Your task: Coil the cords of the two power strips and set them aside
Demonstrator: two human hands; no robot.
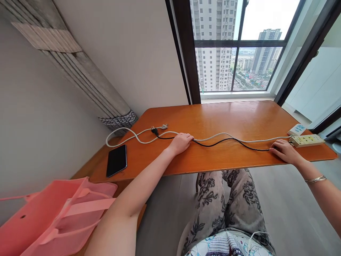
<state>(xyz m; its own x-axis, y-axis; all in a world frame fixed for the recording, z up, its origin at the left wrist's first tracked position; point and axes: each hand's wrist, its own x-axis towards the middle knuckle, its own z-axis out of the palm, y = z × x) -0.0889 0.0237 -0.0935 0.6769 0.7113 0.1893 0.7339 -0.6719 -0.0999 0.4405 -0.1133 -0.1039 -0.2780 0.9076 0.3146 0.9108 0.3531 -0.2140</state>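
Note:
On the brown table a black power cord runs sideways from its black plug toward a cream power strip. My left hand is closed over the black cord, palm down, with the fingers together. My right hand rests beside the power strip, its fingers curled over the cord's right part, which they hide. Behind the black cord lies a white cord; it loops at the left, ends in a white plug, and reaches a white socket block at the right.
A black phone lies at the table's left front. Beside the table stands a pink bag-like organiser with pockets. Grey curtains hang at the left, and a window is behind the table. My legs are below the front edge.

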